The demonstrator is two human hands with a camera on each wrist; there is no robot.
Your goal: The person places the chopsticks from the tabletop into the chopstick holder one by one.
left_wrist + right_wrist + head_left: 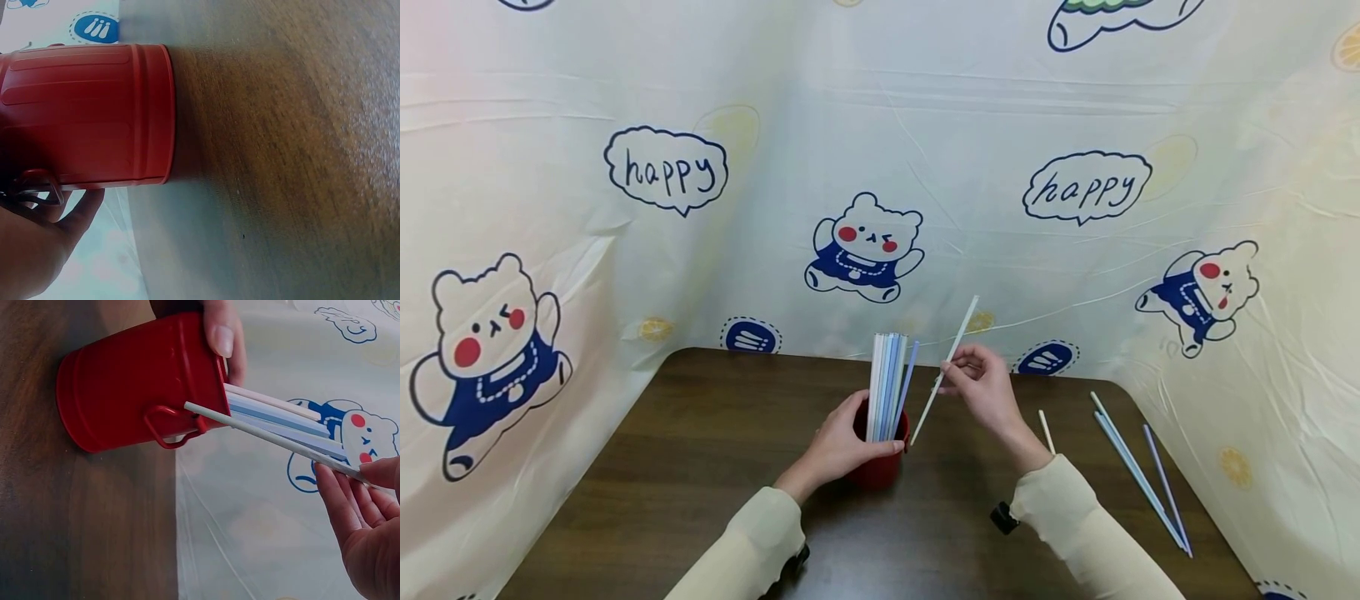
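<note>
A small red metal bucket (877,477) with a wire handle stands on the table, holding a bundle of white, blue and lilac sticks (886,387). My left hand (841,442) grips it near the rim, thumb across the near side and fingers behind; the left wrist view shows its ribbed red wall (81,112) close up. To the right, my right hand (983,387) pinches a long thin pale stick (942,377) between thumb and fingers. That stick slants, and its lower end overlaps the bucket's side by the handle (164,432) in the right wrist view.
On the table's right side lie two light blue sticks (1138,471) side by side and a lilac stick (1167,487). A cream stick (1047,431) shows partly behind my right forearm. A printed curtain (970,108) hangs around the dark wooden table (700,450).
</note>
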